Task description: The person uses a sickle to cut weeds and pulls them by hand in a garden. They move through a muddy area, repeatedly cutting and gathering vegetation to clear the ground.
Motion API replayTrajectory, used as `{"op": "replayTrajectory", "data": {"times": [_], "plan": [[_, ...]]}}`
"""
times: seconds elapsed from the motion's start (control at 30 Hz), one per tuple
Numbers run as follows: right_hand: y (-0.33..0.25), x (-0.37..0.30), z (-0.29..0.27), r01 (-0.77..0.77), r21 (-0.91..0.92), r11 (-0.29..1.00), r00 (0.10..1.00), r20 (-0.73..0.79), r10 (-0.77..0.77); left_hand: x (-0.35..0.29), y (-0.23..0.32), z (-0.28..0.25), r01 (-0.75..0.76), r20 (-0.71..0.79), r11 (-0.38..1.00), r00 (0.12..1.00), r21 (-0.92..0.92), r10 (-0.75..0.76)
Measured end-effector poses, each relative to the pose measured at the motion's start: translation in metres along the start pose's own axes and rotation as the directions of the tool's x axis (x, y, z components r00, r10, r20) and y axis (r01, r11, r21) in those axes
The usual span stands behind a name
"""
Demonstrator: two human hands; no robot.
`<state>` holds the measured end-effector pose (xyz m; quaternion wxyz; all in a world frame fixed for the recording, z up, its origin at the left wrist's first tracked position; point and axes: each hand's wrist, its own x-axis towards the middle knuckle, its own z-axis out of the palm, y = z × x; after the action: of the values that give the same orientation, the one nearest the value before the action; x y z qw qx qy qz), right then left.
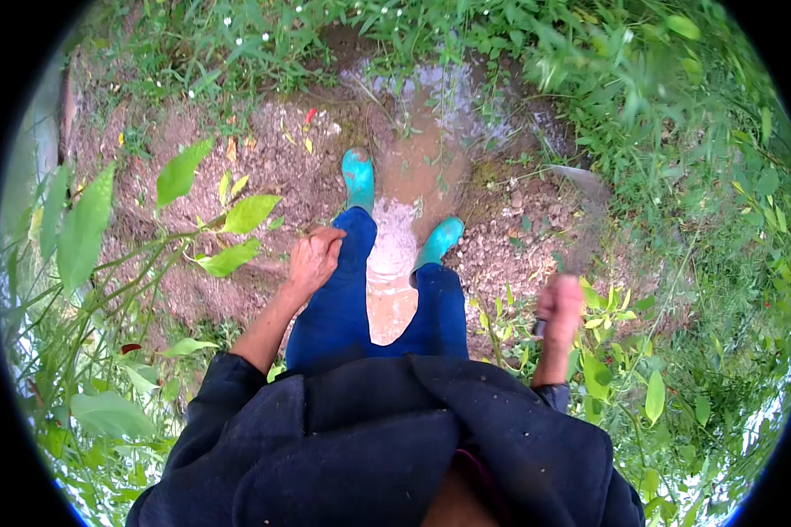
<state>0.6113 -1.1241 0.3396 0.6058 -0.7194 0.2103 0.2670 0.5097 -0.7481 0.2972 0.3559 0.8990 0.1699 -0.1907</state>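
Nearest of all is the dark, dusty cloth jacket (351,430) of the person bent over the ground, with blue trousers (330,321) below it. The legs end in a turquoise rubber left boot (359,180) at the left edge of a narrow channel of muddy brown water (426,171), and a matching right boot (439,241) at its right edge.

The bare right hand (561,303) is over the right bank, balled tight and blurred, round a short dark handle (539,328) whose end pokes out on the fist's left side. Farther up that bank, near the grass edge, I see a smeared pale-grey blade-like shape (582,180); I cannot tell whether it joins the handle.

The bare left hand (315,261) is beside the left knee, fingers curled in toward the thumb; whether they pinch anything, or touch the trousers, I cannot tell.

Broad-leaved green stems (250,213) lean over the left bank's bare brown soil (176,176), and dense green grass and weeds (677,132) cover the upper right.
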Motion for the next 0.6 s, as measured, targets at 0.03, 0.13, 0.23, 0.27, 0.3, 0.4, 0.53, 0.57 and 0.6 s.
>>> {"op": "replayTrajectory", "data": {"times": [0.03,0.13,0.23,0.27,0.3,0.4,0.53,0.57,0.6], "plan": [[-0.011,-0.001,0.043,-0.284,0.078,0.956,0.959,0.030,0.282,0.004,0.000,0.006,0.001,-0.018,1.000,1.000,0.000,-0.001],[0.049,0.029,0.095,-0.244,-0.187,0.952,0.934,0.221,0.283,0.016,0.004,0.015,0.011,-0.012,0.998,1.000,-0.061,-0.012],[0.108,0.085,0.121,0.039,-0.698,0.715,0.930,0.288,0.231,0.021,0.010,0.026,0.047,-0.016,0.997,0.999,-0.067,-0.048],[0.124,0.106,0.129,0.126,-0.715,0.687,0.924,0.336,0.180,0.020,0.011,0.033,0.058,-0.015,0.994,0.998,-0.091,-0.060],[0.140,0.124,0.137,0.203,-0.724,0.659,0.916,0.378,0.133,0.018,0.014,0.038,0.064,-0.005,0.992,0.998,-0.109,-0.065],[0.155,0.175,0.164,0.210,-0.892,0.401,0.892,0.342,0.295,0.015,0.018,0.052,0.075,0.015,0.988,0.997,-0.135,-0.074],[0.181,0.228,0.138,0.174,-0.974,0.142,0.943,0.207,0.261,0.011,0.022,0.071,0.096,0.051,0.977,0.995,-0.188,-0.088],[0.166,0.238,0.116,0.218,-0.963,0.160,0.942,0.250,0.223,0.009,0.023,0.075,0.091,0.036,0.975,0.996,-0.201,-0.086],[0.196,0.249,0.071,0.196,-0.981,-0.001,0.980,0.196,-0.044,0.008,0.023,0.078,0.102,0.051,0.974,0.994,-0.203,-0.094]]}}
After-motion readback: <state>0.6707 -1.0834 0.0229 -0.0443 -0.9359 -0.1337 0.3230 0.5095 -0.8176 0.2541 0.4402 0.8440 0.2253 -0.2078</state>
